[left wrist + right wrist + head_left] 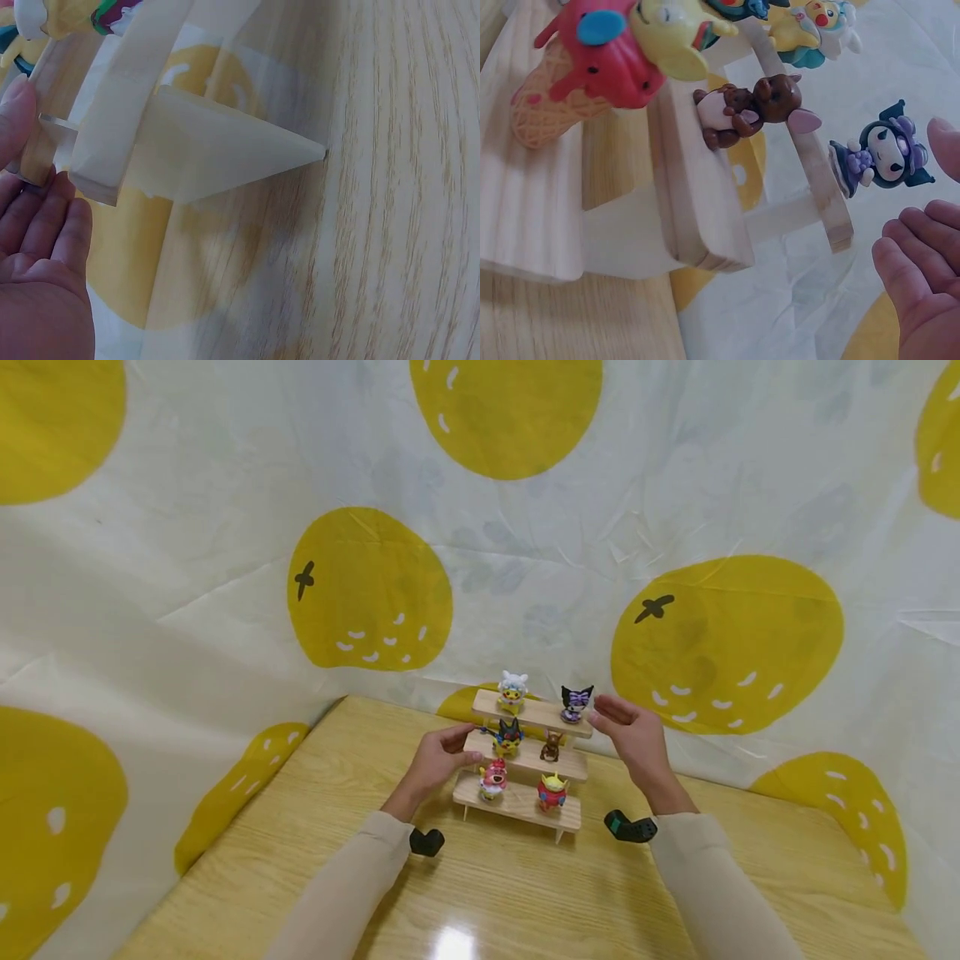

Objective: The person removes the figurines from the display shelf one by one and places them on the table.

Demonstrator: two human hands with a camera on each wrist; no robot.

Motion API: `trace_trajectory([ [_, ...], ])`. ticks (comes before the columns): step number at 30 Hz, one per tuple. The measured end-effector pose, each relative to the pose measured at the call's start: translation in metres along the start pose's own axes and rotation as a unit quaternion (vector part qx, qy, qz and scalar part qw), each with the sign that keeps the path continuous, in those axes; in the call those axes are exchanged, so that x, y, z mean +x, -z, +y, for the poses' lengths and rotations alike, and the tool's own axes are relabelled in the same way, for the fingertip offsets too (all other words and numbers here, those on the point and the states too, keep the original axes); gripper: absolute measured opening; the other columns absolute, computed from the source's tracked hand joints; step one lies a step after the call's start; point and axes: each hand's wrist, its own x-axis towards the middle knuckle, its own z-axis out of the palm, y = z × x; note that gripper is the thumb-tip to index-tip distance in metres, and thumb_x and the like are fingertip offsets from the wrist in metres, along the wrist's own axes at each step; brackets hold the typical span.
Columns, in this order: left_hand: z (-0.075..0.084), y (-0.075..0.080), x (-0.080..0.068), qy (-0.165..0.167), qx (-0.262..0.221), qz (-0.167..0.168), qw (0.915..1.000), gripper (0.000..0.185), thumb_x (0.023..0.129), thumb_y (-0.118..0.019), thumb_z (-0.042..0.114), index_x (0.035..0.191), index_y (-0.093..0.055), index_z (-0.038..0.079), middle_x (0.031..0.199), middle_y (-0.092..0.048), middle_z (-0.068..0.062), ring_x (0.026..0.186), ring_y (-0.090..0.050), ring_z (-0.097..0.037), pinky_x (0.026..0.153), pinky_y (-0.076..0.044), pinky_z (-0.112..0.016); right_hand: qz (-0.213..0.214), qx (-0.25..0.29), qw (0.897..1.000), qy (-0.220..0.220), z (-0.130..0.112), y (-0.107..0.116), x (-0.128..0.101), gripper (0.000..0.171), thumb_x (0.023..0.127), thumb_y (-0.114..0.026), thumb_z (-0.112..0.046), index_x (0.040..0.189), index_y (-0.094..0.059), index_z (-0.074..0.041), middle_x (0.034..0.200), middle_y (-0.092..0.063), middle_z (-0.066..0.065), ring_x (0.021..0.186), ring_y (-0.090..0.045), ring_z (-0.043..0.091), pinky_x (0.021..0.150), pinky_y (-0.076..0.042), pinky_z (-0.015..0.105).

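A three-tier wooden display stand (517,808) carries small figurines, two on each tier. My left hand (429,768) is at the left end of the middle tier. In the left wrist view its thumb (16,120) lies over that tier's end (36,157), fingers beneath, pinching it. My right hand (643,745) is beside the top tier's right end, fingers extended. Near its thumb stands a figurine in a black hood with a purple bow (576,703); a gap shows between them in the right wrist view. Below sits a brown mouse figurine (739,112).
Other figurines are a white-hatted yellow one (512,695), a black-eared one (507,740), a pink one (493,779) and a yellow-headed one in red (552,793). The stand rests on a wooden table (300,827). Behind hangs a fruit-print cloth (525,577).
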Motion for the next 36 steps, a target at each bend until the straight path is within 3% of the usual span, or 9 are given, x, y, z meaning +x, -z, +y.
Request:
trace_trajectory([
  [5, 0.001, -0.002, 0.001, 0.001, -0.002, 0.005, 1.0, 0.058, 0.093, -0.079, 0.01, 0.147, -0.059, 0.001, 0.155, -0.055, -0.017, 0.146, -0.05, -0.035, 0.117, -0.047, -0.047, -0.002, 0.04, 0.999, -0.006, -0.002, -0.004, 0.011, 0.061, 0.1, -0.073, -0.026, 0.153, -0.052, -0.005, 0.156, -0.055, 0.016, 0.115, -0.063, -0.008, 0.117, -0.046, 0.03],
  [9, 0.003, -0.005, 0.002, -0.001, -0.018, 0.006, 0.9998, 0.057, 0.093, -0.078, 0.006, 0.147, -0.058, -0.001, 0.156, -0.054, -0.019, 0.147, -0.049, -0.036, 0.116, -0.047, -0.047, 0.001, 0.067, 0.998, -0.011, -0.001, -0.005, 0.018, 0.064, 0.098, -0.075, -0.025, 0.153, -0.05, -0.003, 0.153, -0.058, 0.014, 0.107, -0.062, -0.012, 0.114, -0.049, 0.023],
  [13, 0.004, -0.01, 0.001, 0.006, -0.031, 0.001, 0.9995, 0.057, 0.093, -0.077, 0.004, 0.146, -0.058, -0.001, 0.156, -0.052, -0.019, 0.147, -0.048, -0.035, 0.117, -0.046, -0.046, 0.009, 0.101, 0.995, -0.013, 0.0, -0.004, 0.02, 0.062, 0.095, -0.078, -0.021, 0.148, -0.052, -0.002, 0.123, -0.072, -0.006, 0.101, -0.065, -0.009, 0.097, -0.054, 0.011],
  [17, 0.005, -0.014, 0.002, 0.012, -0.04, -0.011, 0.9991, 0.059, 0.094, -0.077, 0.007, 0.148, -0.057, 0.0, 0.159, -0.05, -0.018, 0.149, -0.046, -0.035, 0.118, -0.045, -0.045, 0.013, 0.13, 0.991, -0.003, 0.0, -0.004, 0.022, 0.055, 0.094, -0.08, -0.015, 0.14, -0.055, 0.002, 0.096, -0.069, -0.022, 0.093, -0.067, -0.005, 0.083, -0.056, 0.008],
  [24, 0.001, -0.007, -0.002, 0.02, -0.048, 0.007, 0.9986, 0.059, 0.092, -0.078, 0.004, 0.148, -0.059, 0.003, 0.157, -0.051, -0.02, 0.147, -0.049, -0.035, 0.115, -0.048, -0.045, -0.002, 0.124, 0.992, 0.005, 0.0, -0.019, 0.028, 0.045, 0.094, -0.078, -0.011, 0.132, -0.061, 0.006, 0.089, -0.072, -0.022, 0.087, -0.069, -0.002, 0.079, -0.059, 0.014],
  [32, 0.0, -0.004, -0.002, 0.016, -0.04, -0.01, 0.999, 0.061, 0.093, -0.078, 0.006, 0.15, -0.054, -0.001, 0.159, -0.048, -0.022, 0.148, -0.047, -0.037, 0.114, -0.05, -0.044, 0.048, 0.093, 0.995, -0.007, 0.002, -0.024, 0.03, 0.038, 0.092, -0.082, -0.014, 0.122, -0.067, 0.004, 0.086, -0.073, -0.015, 0.079, -0.068, -0.001, 0.074, -0.06, 0.015],
  [36, 0.001, -0.003, -0.002, 0.021, -0.038, -0.002, 0.9991, 0.06, 0.093, -0.078, 0.004, 0.149, -0.056, 0.0, 0.159, -0.049, -0.021, 0.148, -0.048, -0.036, 0.113, -0.051, -0.043, 0.066, 0.095, 0.993, -0.004, 0.002, -0.026, 0.031, 0.039, 0.089, -0.084, -0.012, 0.12, -0.069, 0.005, 0.083, -0.073, -0.014, 0.077, -0.069, 0.0, 0.073, -0.062, 0.017],
])
